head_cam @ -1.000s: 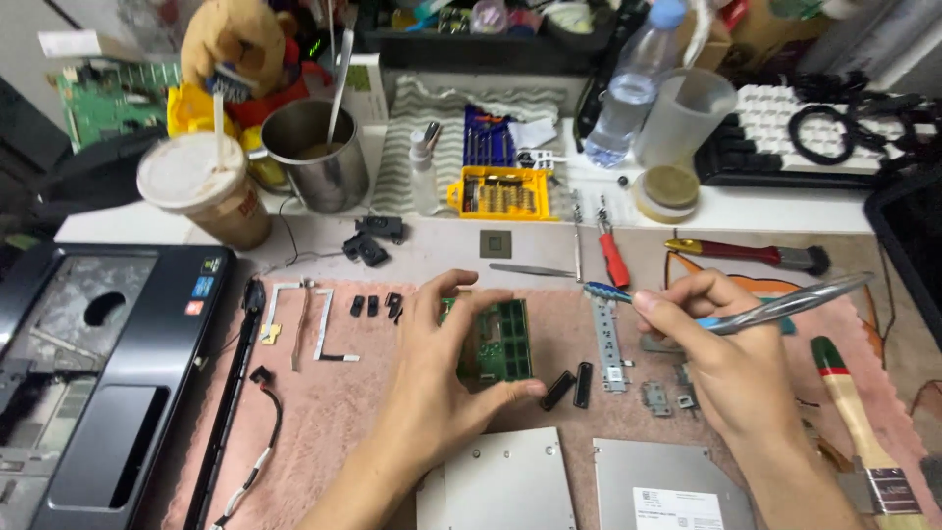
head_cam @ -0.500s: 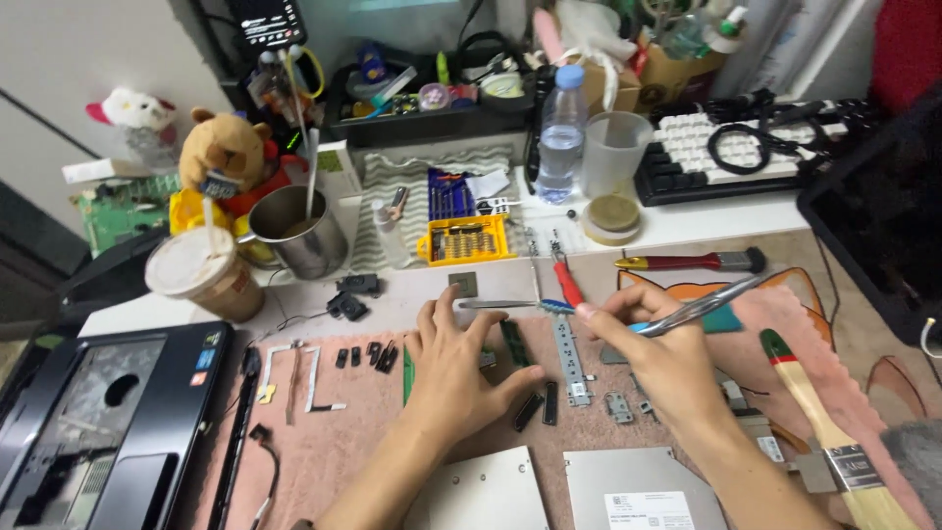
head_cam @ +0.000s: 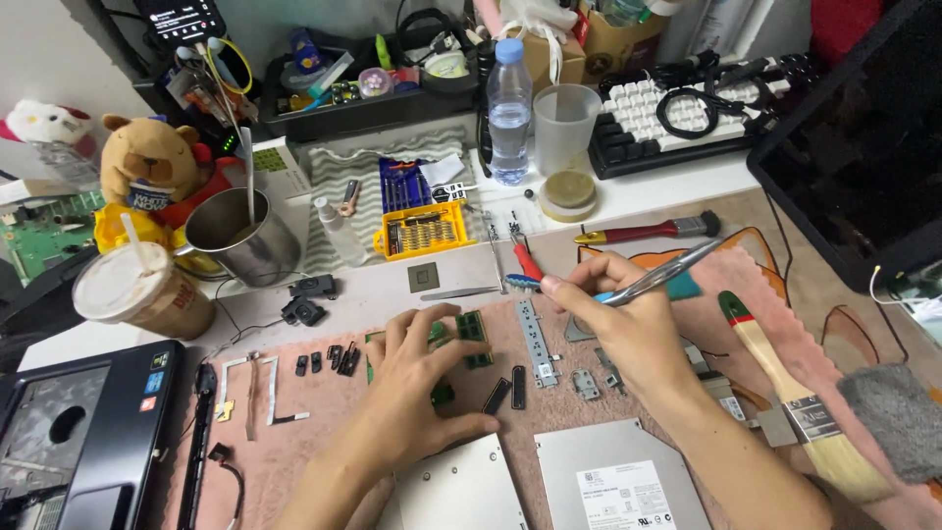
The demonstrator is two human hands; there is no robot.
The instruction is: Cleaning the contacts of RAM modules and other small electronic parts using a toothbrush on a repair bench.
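Head view | your left hand (head_cam: 417, 378) is pressing spread fingers on green memory modules (head_cam: 473, 329), steadying them | your right hand (head_cam: 628, 329) is pinching metal tweezers (head_cam: 667, 273), fingers closed.

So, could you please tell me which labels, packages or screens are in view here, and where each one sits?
Drive label: white rectangle on the grey metal drive, bottom centre.
Paper cup: brown printed cup, white lid, far left.
Phone screen: dark, lit, top left.
Laptop stickers: small coloured squares on the black laptop shell.

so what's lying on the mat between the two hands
In the head view, a perforated metal bracket lies upright in the gap between the left hand and the right hand, with two small black strips lower down beside it on the pink mat.
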